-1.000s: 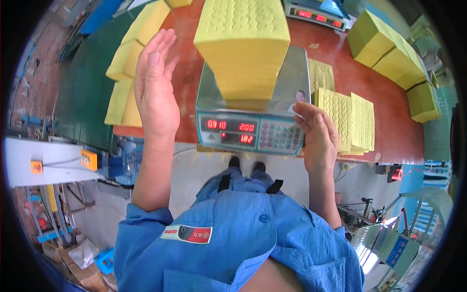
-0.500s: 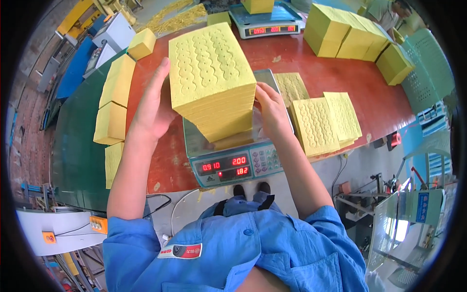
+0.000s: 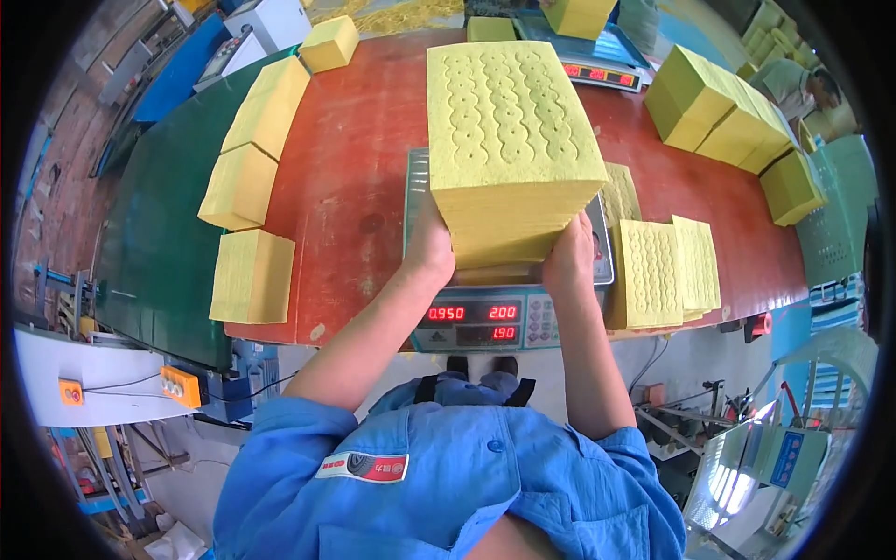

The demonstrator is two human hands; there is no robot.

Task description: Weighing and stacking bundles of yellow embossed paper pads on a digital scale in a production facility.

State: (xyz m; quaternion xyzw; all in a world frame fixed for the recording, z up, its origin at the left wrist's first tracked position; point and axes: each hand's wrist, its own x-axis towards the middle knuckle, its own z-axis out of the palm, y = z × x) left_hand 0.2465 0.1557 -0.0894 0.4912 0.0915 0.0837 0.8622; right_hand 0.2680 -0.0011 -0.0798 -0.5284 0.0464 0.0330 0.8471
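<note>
At six o'clock on the red worktop (image 3: 355,168), taking twelve as straight ahead of the worker: a scale (image 3: 476,334) with a lit red display, close to the near edge. Over its pan, a tall yellow stack (image 3: 513,168) of sheets, upright, top face embossed with rows of scalloped loops. Left hand (image 3: 431,245) against the stack's lower side at nine o'clock, right hand (image 3: 571,257) likewise at three; they grip it between them, fingers mostly hidden. Whether the base bears on the pan, I can't make out.

Four o'clock, just beside the scale: two low piles (image 3: 651,273) of similar embossed sheets, side by side, another piece partly hidden behind. Eight round to eleven: a string of yellow blocks (image 3: 266,107) down that edge, a dark green surface (image 3: 149,224) beyond. One o'clock: second scale (image 3: 607,77), red digits lit, a yellow block (image 3: 579,17) over it. Two to three: more blocks in a row (image 3: 714,107); past them a person (image 3: 789,86), head bowed. Worker in a blue shirt (image 3: 448,504), forearms bare.
</note>
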